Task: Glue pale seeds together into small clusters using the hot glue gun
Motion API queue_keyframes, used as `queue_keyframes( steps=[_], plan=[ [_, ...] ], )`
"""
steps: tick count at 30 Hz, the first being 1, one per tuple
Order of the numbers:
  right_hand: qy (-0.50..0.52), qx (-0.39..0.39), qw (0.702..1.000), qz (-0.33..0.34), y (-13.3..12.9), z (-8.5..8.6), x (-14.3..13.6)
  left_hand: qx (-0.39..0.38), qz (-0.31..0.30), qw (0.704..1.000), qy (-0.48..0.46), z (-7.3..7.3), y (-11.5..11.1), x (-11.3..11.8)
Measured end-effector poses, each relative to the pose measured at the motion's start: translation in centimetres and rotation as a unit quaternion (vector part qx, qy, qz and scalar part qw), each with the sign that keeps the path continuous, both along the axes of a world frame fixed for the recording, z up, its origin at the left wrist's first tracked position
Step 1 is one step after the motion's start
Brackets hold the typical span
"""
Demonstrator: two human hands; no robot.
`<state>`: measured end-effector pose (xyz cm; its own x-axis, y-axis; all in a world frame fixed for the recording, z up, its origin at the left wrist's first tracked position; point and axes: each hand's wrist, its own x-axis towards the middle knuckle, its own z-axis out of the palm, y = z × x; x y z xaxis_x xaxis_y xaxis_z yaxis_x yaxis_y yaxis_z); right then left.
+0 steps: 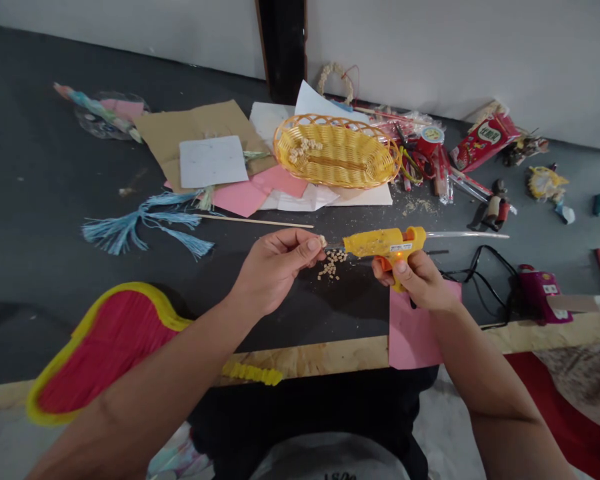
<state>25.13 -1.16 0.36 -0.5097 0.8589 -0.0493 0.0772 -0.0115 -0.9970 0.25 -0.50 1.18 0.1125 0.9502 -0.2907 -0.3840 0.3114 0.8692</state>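
My right hand is wrapped round the handle of a yellow hot glue gun, with a clear glue stick jutting from its back and a small orange light on its grip. The nozzle points left, toward my left hand. Thumb and fingers there pinch a small pale beige piece, close to the nozzle tip; whether they touch I cannot tell. Below it, several tiny tan bits lie scattered on the dark table.
A yellow wicker basket holding small beige clusters sits on papers behind my hands. Blue tassels and a thin stick lie left. A red panel with yellow edging overhangs the front edge. A black cable runs right.
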Motion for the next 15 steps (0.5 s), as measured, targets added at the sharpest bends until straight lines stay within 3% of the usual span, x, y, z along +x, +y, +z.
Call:
queue_keyframes(
  steps=[7,15],
  plan=[
    [0.045,-0.045,0.998,-0.018,0.0,0.1,-0.2,0.007,0.012,1.000,-0.008,-0.4,0.3,-0.3],
    [-0.064,-0.048,0.971,-0.225,2.4,-0.1,2.5,0.023,0.044,0.998,-0.044,-0.4,0.9,-0.5]
  ],
)
